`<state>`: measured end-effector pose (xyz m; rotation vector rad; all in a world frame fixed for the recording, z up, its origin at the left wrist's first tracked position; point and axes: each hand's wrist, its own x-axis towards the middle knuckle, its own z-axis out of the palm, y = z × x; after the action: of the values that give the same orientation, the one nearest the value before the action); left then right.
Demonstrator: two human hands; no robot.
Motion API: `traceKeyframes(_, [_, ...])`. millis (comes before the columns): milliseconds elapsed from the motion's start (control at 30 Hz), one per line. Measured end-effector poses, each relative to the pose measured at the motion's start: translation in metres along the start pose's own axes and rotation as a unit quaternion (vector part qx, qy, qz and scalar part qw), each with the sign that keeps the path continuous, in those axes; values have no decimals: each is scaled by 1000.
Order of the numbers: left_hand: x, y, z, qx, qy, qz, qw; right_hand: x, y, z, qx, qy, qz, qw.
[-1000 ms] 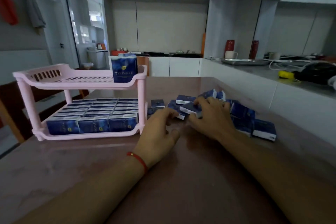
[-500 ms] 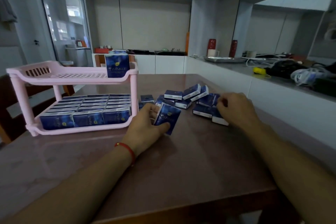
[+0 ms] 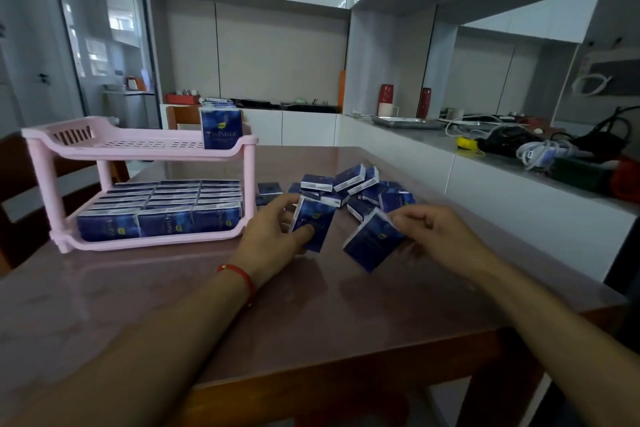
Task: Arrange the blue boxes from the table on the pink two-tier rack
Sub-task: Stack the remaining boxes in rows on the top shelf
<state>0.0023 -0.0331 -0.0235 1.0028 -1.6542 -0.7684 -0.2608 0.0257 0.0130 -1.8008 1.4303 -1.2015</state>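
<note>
The pink two-tier rack (image 3: 45, 163) stands at the table's left. Its lower tier is packed with rows of blue boxes (image 3: 162, 208); one blue box (image 3: 220, 130) stands upright at the right end of the upper tier. My left hand (image 3: 273, 236) grips a blue box (image 3: 315, 220) just right of the rack, held upright above the table. My right hand (image 3: 436, 236) pinches a second blue box (image 3: 372, 246) by its corner, tilted. Behind both hands lies a loose pile of several blue boxes (image 3: 349, 184).
The brown table (image 3: 311, 305) ends at a wooden front edge. A white counter (image 3: 519, 177) runs along the right with cables, a metal tray and red vases. A wooden chair (image 3: 180, 114) stands behind the rack.
My right hand has picked a box out of the pile and drawn it toward me. My left hand still holds its box, lifted a little. The camera has turned slightly.
</note>
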Motion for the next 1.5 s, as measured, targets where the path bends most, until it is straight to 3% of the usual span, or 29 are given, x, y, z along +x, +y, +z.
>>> traceKeyframes(100, [-1,0,2,-1,-18,6,1000,0,-8,14,31,-17,31,999])
traceKeyframes(267, [-3,2,4,-10,-59,-8,998,10,-12,40,10,-25,1,1000])
traceKeyframes(367, [-3,5,3,-34,-89,-16,995,20,-22,49,-89,11,-66,994])
traceKeyframes(433, [-4,6,1,20,-114,3,993,25,-30,58,-137,46,-98,985])
traceKeyframes(500, [-4,4,-3,65,-104,12,992,28,-36,67,-170,71,-123,975])
traceKeyframes(567, [-2,3,-7,44,-82,15,996,30,-38,73,-223,93,-169,956])
traceKeyframes(633, [0,3,-12,6,-71,18,997,30,-37,77,-245,66,-182,950])
traceKeyframes(767, [0,12,-26,-29,-78,29,996,31,-42,79,-180,-53,-154,970])
traceKeyframes(933, [-17,57,-75,135,-46,110,984,35,-79,89,-32,-76,-196,977])
traceKeyframes(1033, [-23,86,-120,116,-44,99,987,40,-112,110,69,-95,-226,967])
traceKeyframes(1167, [-6,111,-185,137,29,74,987,77,-136,139,115,52,-267,955])
traceKeyframes(1300, [33,110,-231,175,103,23,979,108,-112,168,78,222,-250,939])
traceKeyframes(1367, [55,104,-241,208,100,-17,973,113,-89,183,32,251,-250,935])
traceKeyframes(1500, [97,94,-238,222,67,-74,970,117,-60,197,7,229,-216,949])
